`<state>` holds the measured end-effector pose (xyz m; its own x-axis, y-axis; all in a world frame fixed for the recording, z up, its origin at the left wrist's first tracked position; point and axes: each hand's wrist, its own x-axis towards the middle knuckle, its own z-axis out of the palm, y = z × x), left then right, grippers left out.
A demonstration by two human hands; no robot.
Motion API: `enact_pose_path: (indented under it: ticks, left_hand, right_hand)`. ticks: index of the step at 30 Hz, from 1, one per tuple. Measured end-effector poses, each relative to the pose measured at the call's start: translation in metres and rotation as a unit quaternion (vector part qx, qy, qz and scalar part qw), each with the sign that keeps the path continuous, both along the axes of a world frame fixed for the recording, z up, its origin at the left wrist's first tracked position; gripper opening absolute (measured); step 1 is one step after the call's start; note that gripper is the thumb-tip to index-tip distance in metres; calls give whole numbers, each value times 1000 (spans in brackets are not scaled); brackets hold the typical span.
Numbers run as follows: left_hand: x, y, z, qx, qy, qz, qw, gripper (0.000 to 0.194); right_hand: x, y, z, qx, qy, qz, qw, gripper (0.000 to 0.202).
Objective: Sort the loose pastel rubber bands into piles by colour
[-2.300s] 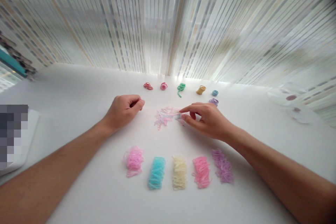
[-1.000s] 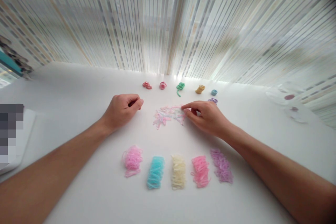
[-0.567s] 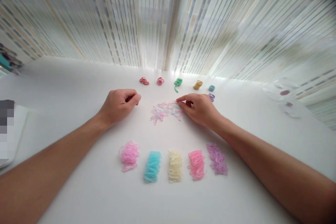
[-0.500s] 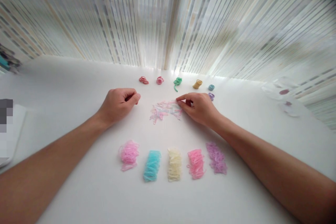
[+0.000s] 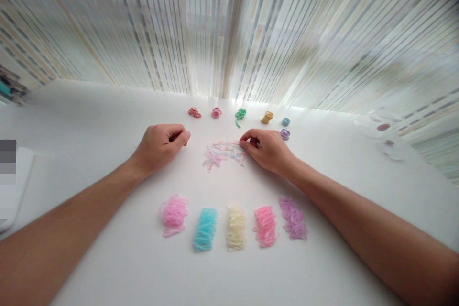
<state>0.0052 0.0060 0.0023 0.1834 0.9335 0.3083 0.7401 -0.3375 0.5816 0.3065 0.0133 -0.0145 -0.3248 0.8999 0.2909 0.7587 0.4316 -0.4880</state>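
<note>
Left hand (image 5: 161,146) curled, palm hidden, right hand (image 5: 268,149) with fingertips together at pale bands (image 5: 217,154), any held strand indistinct

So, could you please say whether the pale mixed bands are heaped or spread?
Spread: the mixed bands splay loosely across the white table, some overlapping.

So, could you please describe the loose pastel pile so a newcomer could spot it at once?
On the white table, find the person's right hand. The loose pastel pile beside it mixes several colours, unlike the single-coloured bundles nearby.
</note>
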Motion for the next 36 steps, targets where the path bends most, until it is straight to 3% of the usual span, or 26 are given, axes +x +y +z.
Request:
enact_pose_path:
  ticks: [7,17,27,32,36]
  left_hand:
    - [-1,0,-1,-3,-4,-5,1000,37]
    - [-1,-1,-2,1,-5,-2,1000,37]
    - [-2,0,-3,-3,-4,-3,1000,38]
    - [-2,0,-3,-3,-1,0,1000,37]
    - [-1,-1,-1,-3,2,1,1000,36]
  right_hand:
    - [8,2,-2,5,11,-23,1000,18]
    - [7,-3,-1,-6,5,-7,1000,21]
    - [9,-6,24,-29,53,-38,997,22]
    - [2,-14,29,-78,11,11,997,20]
    - [2,-28,52,-125,-11,67,990,25]
